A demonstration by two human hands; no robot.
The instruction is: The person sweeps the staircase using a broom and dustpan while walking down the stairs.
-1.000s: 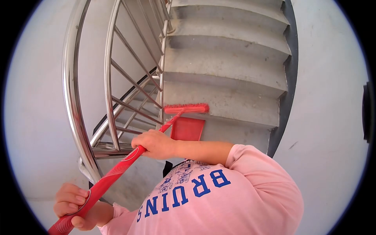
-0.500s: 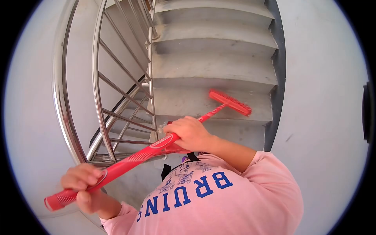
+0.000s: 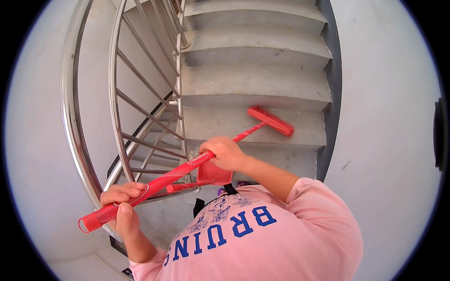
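A long red broom [image 3: 174, 174] runs slantwise across the head view. My left hand [image 3: 123, 200] is closed round its handle near the butt end, at the lower left. Farther along, my right hand [image 3: 225, 153] grips the same handle from above. The red bristle head [image 3: 273, 122] rests on a grey stair step [image 3: 215, 119]. Below my right hand shows a red dustpan [image 3: 216, 175], partly hidden by that hand and the broom handle. Its short handle [image 3: 180, 187] points left. Small whitish bits [image 3: 193, 153] lie by the railing side of the step.
Concrete stairs [image 3: 255, 77] rise ahead. A metal railing [image 3: 71, 107] with slanting bars borders them on the left, with a lower flight visible through it. A dark skirting strip [image 3: 333, 84] and a pale wall [image 3: 384, 140] stand on the right. My pink shirt fills the bottom.
My left hand and the broom's butt end have moved up and to the right. The bristle head has shifted slightly left. More of the dustpan and its handle now shows.
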